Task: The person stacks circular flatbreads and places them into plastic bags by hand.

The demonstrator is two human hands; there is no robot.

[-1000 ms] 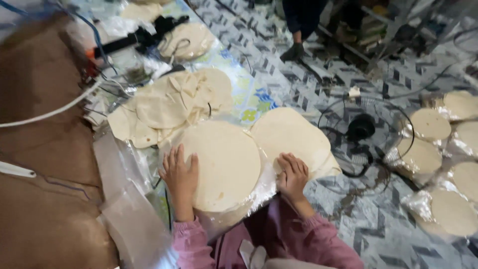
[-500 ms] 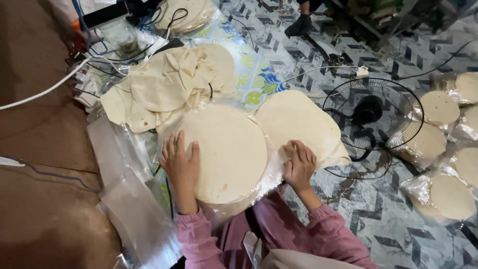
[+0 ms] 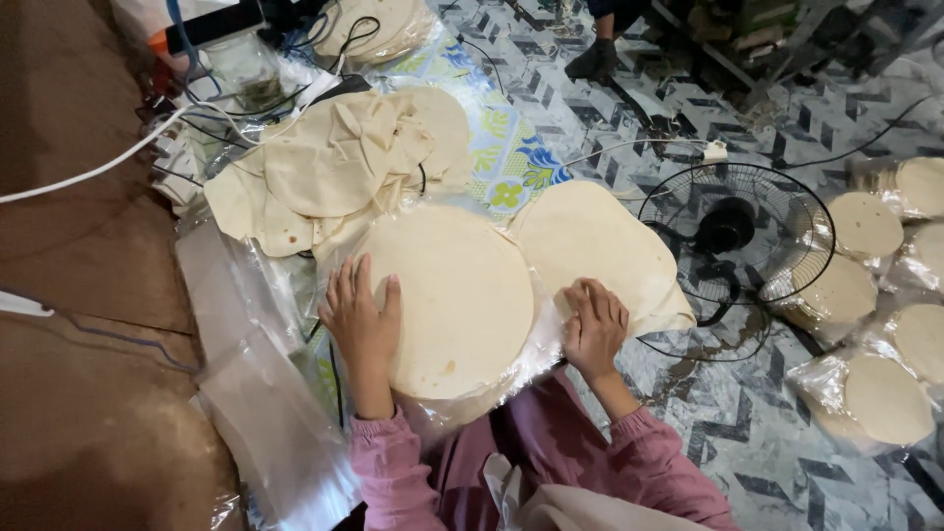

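A loose bag point(image 3: 265, 413) is lying at far left. The stack point(image 3: 457, 300), on the floor before the knees, is being steadied by the left hand point(image 3: 362, 320), laid flat and open on its edge. Film at its right rim is being pinched by the curled right hand point(image 3: 593, 326); the wrap point(image 3: 536, 344) is perhaps being risked by a tug, or the pile's top rounds may be slid off.

Seen from above: left hand point(image 3: 362, 320) flat on the left edge of a round pale stack of flatbreads point(image 3: 447, 295) in clear plastic wrap. Right hand point(image 3: 593, 324) curled at its right edge. Beside it, a black floor fan point(image 3: 733, 256) lying on patterned grey tiles point(image 3: 747, 433).
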